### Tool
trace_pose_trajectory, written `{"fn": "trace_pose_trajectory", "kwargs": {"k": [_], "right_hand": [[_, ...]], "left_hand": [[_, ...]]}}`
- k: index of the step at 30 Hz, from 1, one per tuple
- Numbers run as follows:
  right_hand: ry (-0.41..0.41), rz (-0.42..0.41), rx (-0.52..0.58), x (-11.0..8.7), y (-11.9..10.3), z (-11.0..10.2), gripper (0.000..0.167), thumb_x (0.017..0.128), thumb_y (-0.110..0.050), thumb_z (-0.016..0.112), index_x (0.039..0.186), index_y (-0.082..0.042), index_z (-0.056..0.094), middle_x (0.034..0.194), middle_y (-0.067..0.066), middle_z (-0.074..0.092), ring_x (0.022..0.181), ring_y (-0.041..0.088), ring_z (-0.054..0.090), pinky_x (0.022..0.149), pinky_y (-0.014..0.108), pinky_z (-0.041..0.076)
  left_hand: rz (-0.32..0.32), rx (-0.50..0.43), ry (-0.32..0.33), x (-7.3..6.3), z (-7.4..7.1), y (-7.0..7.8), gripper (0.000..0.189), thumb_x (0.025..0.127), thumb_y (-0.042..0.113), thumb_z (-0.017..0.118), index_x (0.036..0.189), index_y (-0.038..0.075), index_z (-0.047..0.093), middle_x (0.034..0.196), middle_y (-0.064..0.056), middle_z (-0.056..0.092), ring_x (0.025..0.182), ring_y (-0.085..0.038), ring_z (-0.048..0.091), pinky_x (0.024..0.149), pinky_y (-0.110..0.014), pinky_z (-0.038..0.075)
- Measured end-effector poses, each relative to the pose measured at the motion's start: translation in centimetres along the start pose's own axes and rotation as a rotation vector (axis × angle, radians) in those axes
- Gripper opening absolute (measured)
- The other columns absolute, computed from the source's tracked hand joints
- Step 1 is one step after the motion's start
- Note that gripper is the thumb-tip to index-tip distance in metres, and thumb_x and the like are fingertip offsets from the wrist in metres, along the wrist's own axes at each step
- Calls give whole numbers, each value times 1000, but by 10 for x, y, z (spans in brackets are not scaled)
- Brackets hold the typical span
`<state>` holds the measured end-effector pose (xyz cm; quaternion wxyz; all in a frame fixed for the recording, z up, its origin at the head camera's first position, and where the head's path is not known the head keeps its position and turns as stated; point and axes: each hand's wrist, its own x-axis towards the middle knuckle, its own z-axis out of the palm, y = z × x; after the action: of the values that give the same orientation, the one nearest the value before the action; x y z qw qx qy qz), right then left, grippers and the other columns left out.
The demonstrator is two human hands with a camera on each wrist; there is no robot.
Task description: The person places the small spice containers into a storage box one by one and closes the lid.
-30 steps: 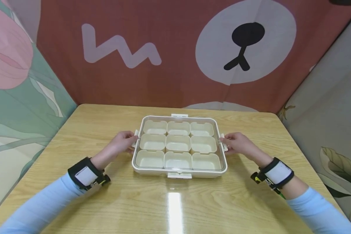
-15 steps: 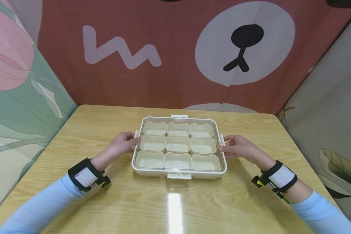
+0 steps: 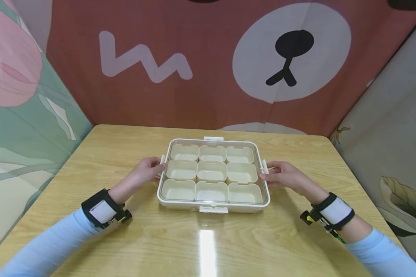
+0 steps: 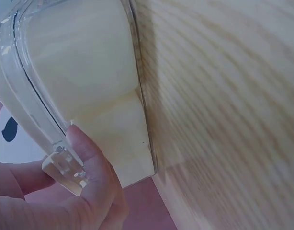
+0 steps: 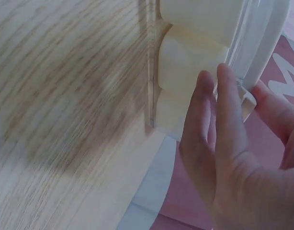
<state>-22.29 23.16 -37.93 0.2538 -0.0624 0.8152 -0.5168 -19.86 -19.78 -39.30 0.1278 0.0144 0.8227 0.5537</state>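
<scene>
A storage box (image 3: 213, 207) with a clear lid framed in white sits on the table, holding cream cups (image 3: 212, 171) in three rows. My left hand (image 3: 146, 170) is at its left side. In the left wrist view the fingers pinch the left latch (image 4: 65, 167), which sticks out from the rim. At the opposite side, my right hand (image 3: 285, 176) has its thumb on the lid's edge and its other fingers (image 5: 228, 110) against the clear side wall. The right latch (image 5: 246, 100) lies between that thumb and fingers.
The wooden table (image 3: 208, 238) extends around the box on all sides. A front latch (image 3: 213, 210) and a back latch (image 3: 213, 138) are on the box. A brown printed cloth (image 3: 208, 96) hangs behind the table, with patterned cloths at both sides.
My right hand has shifted slightly toward the near side along the box, its thumb moving from beside the latch onto the lid's edge. The left thumb has edged farther onto the rim.
</scene>
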Motion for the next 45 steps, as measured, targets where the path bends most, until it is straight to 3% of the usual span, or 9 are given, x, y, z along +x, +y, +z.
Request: {"fn": "trace_pose_trajectory", "kwargs": {"k": [3, 11, 16, 22, 35, 45], "right_hand": [[-10, -10, 19, -2, 2, 0, 64, 90, -18, 64, 134, 15, 31, 113, 24, 59, 89, 15, 67, 84, 36, 54], [27, -42, 81, 0, 8, 3, 60, 91, -16, 64, 133, 13, 33, 98, 7, 61, 84, 9, 64, 82, 30, 55], [51, -33, 76, -3, 10, 4, 59, 91, -16, 64, 132, 13, 34, 99, 8, 60, 83, 9, 64, 80, 29, 55], [52, -51, 86, -6, 12, 6, 59, 91, -16, 64, 132, 14, 34, 105, 12, 61, 87, 10, 66, 81, 29, 55], [65, -24, 39, -5, 6, 5, 63, 90, -18, 64, 135, 13, 32, 111, 20, 59, 86, 10, 65, 82, 32, 55], [59, -16, 36, -4, 7, 4, 65, 90, -21, 65, 136, 11, 33, 110, 18, 60, 87, 11, 65, 86, 37, 54]], "left_hand": [[0, -8, -14, 0, 0, -2, 36, 99, 18, 47, 120, -12, 48, 102, -20, 59, 82, -18, 62, 72, -32, 55], [-14, 2, -6, 0, -3, -3, 40, 100, 20, 46, 125, -12, 44, 109, -23, 56, 86, -17, 61, 77, -33, 55], [-30, -2, -13, 0, 1, 0, 40, 100, 20, 46, 125, -12, 44, 106, -21, 57, 87, -20, 62, 76, -32, 55], [-40, -20, -12, -2, 1, 0, 40, 101, 19, 43, 127, -13, 43, 116, -28, 55, 91, -22, 62, 77, -31, 54], [-4, -66, 5, -5, -2, -2, 40, 101, 13, 42, 131, -14, 40, 114, -26, 57, 80, -11, 62, 78, -32, 55], [-6, 3, 37, -6, -3, -3, 37, 100, 11, 43, 129, -13, 42, 116, -27, 56, 79, -11, 62, 83, -40, 55]]}}
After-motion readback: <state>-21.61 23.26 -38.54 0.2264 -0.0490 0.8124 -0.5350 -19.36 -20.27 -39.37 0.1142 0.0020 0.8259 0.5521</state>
